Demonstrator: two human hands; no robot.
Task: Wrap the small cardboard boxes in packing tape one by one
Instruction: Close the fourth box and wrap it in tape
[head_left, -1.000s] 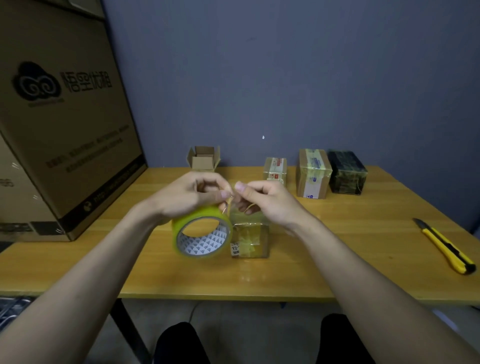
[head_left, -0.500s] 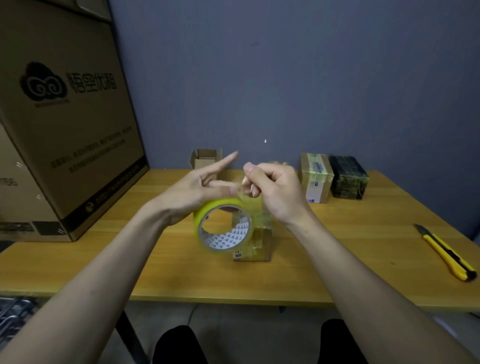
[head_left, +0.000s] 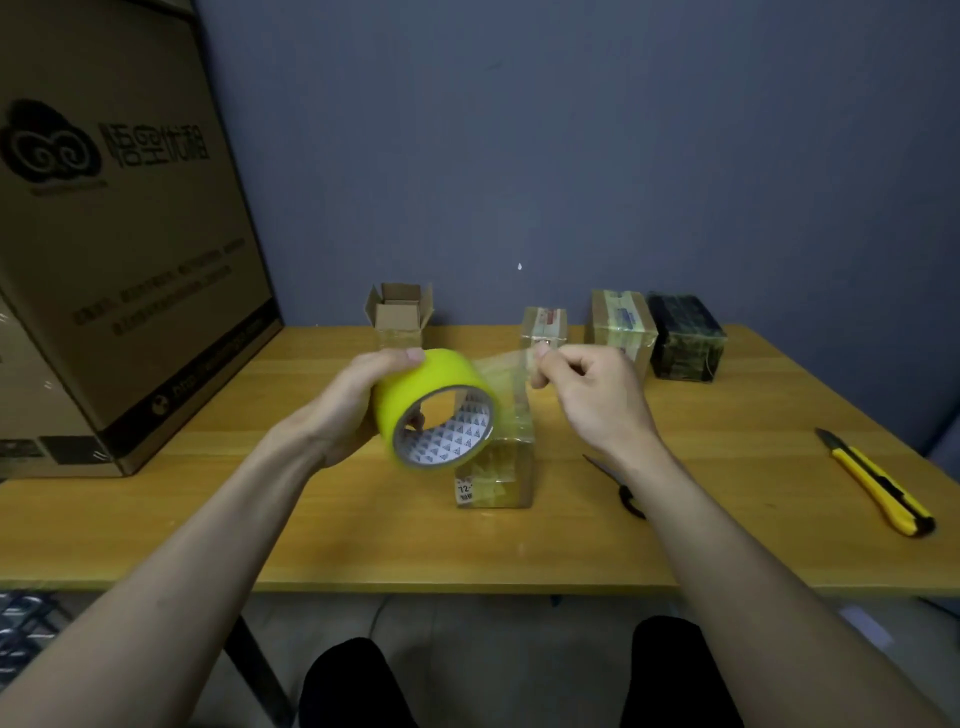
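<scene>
A big printed carton (head_left: 119, 249) stands at the left end of the wooden surface (head_left: 363, 540). A yellow knife (head_left: 878, 483) lies at the right, scissors (head_left: 621, 488) nearer the middle.

**Count on the bench**

Five small boxes: one open (head_left: 399, 312) at 11 o'clock, three taped at 1 o'clock (head_left: 544, 325) (head_left: 621, 327) (head_left: 684, 336), one central (head_left: 496, 467). One big carton (head_left: 119, 234) at 9 o'clock. One tape roll (head_left: 431, 395), one scissors (head_left: 621, 488), one knife (head_left: 878, 480), two hands (head_left: 343, 410) (head_left: 597, 395).
</scene>
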